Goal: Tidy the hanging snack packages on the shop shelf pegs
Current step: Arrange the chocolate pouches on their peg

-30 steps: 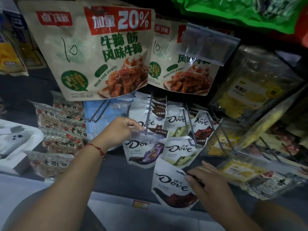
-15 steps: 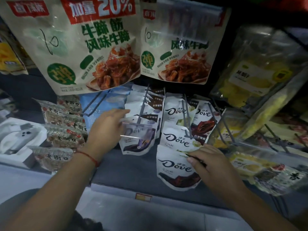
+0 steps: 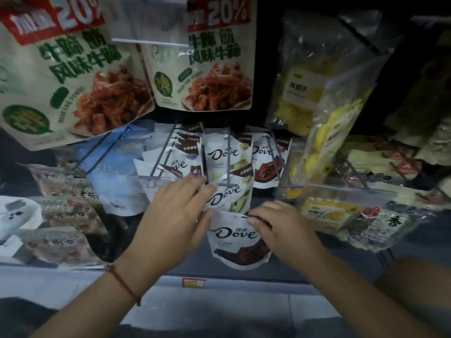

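Lowest Dove pouch (image 3: 238,237), white with a dark red base, hanging off its top edge below the row of pegs, in front of the dark shelf back and under a green-and-white Dove pouch (image 3: 229,198). Pinched at its upper right corner by the right hand (image 3: 278,223), fingers curled over the edge. Flanked on its left side by the left hand (image 3: 180,215), fingers fairly straight and laid flat, tips reaching up against the green-and-white pouch near the front bar of the middle peg (image 3: 228,162); no clear grasp there, more a press or a steadying touch, though the palm side is hidden.

Likely step: getting the low pouch back up onto a peg among the matching ones. Best done by keeping the pinch close to the hang hole, so the top stays flat and the hole faces the wire tip. Worth holding the front pouches back with the flat left hand, to open a gap on the wire. Better to lift first, then slide straight along the peg, not at an angle; soft foil will buckle if pushed from the bottom.

Further out: more Dove pouches (image 3: 264,164) on the neighbouring pegs, big beef-tendon snack bags (image 3: 202,76) hanging above, clear bags of yellow dried fruit (image 3: 300,93) to the right, small wrapped snacks (image 3: 63,211) stacked at the left.
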Demonstrator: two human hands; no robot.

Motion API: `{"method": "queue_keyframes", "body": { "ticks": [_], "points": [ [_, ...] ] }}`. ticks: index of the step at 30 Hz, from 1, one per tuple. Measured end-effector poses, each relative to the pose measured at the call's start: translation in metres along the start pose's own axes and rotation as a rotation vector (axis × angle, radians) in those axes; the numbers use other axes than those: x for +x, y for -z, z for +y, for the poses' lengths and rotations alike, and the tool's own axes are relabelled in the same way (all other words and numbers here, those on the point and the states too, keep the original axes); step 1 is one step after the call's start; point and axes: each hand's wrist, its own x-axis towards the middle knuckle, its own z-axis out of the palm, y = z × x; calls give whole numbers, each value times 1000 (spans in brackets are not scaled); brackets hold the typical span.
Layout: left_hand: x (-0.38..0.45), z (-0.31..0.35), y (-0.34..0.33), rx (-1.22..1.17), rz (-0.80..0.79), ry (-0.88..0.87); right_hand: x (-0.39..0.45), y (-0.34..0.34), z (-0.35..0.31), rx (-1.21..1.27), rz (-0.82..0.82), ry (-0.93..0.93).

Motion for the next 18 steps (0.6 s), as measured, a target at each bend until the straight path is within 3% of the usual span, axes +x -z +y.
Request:
{"method": "queue_keyframes", "body": {
  "ticks": [3, 7, 13, 18],
  "points": [
    [18, 19, -20, -5, -84, -18, -2, 8, 6, 16, 25, -14],
    [45, 38, -25, -44, -37, -35, -11, 20, 21, 25, 88, -62],
    [61, 64, -56, -49, -14, -283, -20, 31, 44, 8, 160, -116],
    [93, 72, -59, -62, 58, -222, -12, 40, 51, -13, 290, -198]
  ]
}}
